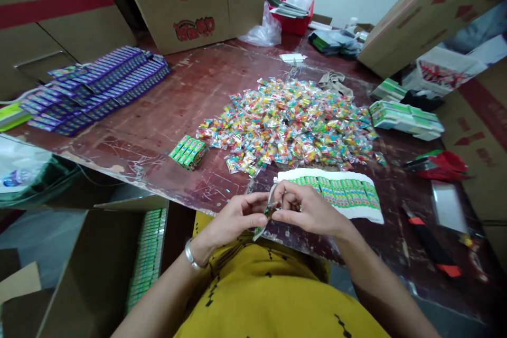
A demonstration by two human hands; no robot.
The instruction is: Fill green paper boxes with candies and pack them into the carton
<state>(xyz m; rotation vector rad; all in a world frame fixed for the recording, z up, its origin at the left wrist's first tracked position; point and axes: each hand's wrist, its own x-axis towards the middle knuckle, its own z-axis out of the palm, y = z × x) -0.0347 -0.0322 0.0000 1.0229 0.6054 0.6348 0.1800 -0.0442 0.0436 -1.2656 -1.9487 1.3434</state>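
Near the table's front edge, my left hand (241,215) holds a small green-and-white paper carton (259,233) between thumb and fingers. My right hand (312,207) has its fingers curled in and its thumb against the same carton. The carton is seen nearly edge-on, and my fingers hide much of it. Just beyond my right hand lies a row of flat green printed cartons (348,193) on a white sheet. Ahead of both hands spreads a large heap of small clear packets of colourful candy (293,121). To the left, several small green boxes (188,152) stand side by side.
Purple boxes (103,87) are stacked at the left. An open cardboard box (99,269) with green cartons inside stands below the table edge. A black-and-orange cutter (431,243) lies at the right, near stacked green-and-white cartons (407,119). Large cardboard boxes (190,5) stand behind.
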